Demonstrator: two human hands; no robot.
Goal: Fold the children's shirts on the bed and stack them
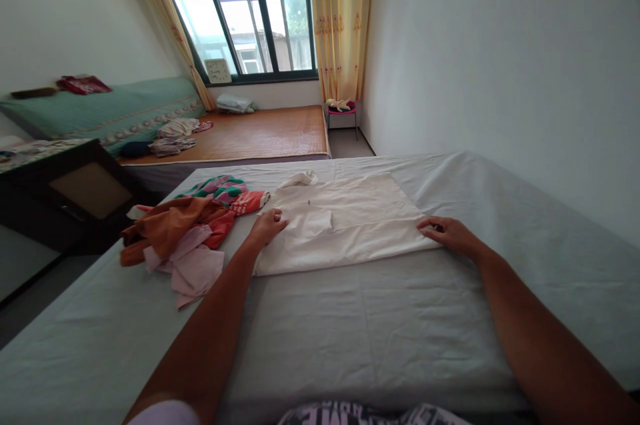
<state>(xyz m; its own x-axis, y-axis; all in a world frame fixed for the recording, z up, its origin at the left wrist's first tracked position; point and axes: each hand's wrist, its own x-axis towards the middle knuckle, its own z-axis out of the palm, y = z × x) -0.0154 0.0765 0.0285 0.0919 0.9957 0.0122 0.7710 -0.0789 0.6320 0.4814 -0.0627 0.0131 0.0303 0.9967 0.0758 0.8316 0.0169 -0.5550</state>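
Note:
A white garment [350, 218] lies flattened on the pale grey bed sheet [350, 332] in front of me. My left hand [267, 224] rests on the garment's left side, fingers curled down onto the cloth. My right hand [445, 233] sits at the garment's right edge, fingers bent and pinching the fabric's border. Both forearms reach out over the bed from the bottom of the view.
A heap of orange, pink and green-patterned clothes [190, 232] lies on the bed to the left. A dark cabinet [65, 198] stands at the left. Beyond are a second bed with a woven mat [260, 135], a small stool [343, 112] and a window [250, 12].

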